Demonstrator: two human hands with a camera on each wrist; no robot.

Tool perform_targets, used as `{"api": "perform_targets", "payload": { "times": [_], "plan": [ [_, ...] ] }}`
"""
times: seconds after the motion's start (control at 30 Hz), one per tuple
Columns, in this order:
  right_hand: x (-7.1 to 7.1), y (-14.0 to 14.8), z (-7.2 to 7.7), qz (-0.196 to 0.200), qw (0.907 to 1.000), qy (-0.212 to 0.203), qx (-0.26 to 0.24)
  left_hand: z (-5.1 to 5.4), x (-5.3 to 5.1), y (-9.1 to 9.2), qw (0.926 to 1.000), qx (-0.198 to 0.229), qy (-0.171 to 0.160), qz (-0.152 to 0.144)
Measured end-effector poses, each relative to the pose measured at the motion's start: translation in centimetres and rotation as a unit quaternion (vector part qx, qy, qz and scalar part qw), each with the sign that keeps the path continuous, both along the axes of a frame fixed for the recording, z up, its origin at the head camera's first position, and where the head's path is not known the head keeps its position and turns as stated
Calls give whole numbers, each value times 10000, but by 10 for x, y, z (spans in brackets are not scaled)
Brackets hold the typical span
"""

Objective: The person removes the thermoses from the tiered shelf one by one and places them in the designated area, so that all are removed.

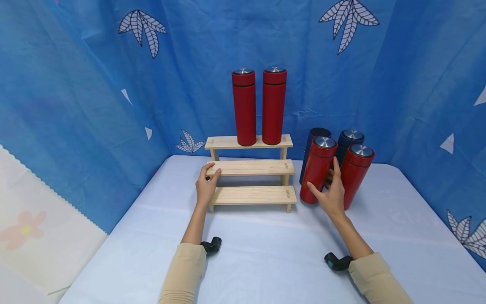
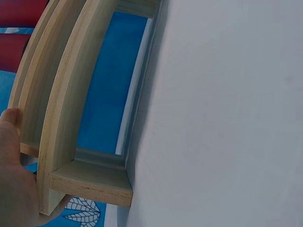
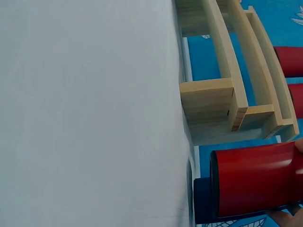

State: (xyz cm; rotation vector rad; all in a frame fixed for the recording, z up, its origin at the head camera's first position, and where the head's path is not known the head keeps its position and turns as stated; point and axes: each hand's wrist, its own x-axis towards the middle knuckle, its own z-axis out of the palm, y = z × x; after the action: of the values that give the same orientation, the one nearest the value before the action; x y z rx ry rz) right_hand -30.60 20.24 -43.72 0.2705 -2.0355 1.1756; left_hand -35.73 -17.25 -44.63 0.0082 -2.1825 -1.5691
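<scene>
The right hand (image 1: 331, 195), as I follow it remotely, grips a tall, glossy red cylindrical bottle with a silver-topped lid (image 1: 318, 173), thumb on one side and fingers on the other. The bottle is just right of a three-tier pale wooden stand (image 1: 252, 195); in the right wrist view, I see its base seemingly clear of the white cloth-covered table (image 1: 265, 253).

The left hand (image 1: 206, 185) grips the left end of the stand's middle shelf (image 1: 254, 167) (I can make out its thumb against the board). A second red bottle (image 1: 355, 179) is just right of the right hand. Behind this red pair are a dark navy black-topped bottle (image 1: 319, 132) and a navy silver-topped bottle (image 1: 351, 142), both partly hidden. On the top shelf, two more red bottles (image 1: 244, 107) stand upright, slightly apart, before a leaf-printed blue curtain (image 1: 212, 50).
</scene>
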Motion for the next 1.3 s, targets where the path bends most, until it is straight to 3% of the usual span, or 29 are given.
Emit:
{"api": "perform_targets", "payload": {
  "times": [0.67,1.3],
  "plan": [
    [-1,2,-14,-87,9998,-189,3,-1,-1,1,10000,-28,-23,24],
    [0,2,-19,-84,9999,-23,96,0,0,0,10000,13,-20,-9]
  ]
}}
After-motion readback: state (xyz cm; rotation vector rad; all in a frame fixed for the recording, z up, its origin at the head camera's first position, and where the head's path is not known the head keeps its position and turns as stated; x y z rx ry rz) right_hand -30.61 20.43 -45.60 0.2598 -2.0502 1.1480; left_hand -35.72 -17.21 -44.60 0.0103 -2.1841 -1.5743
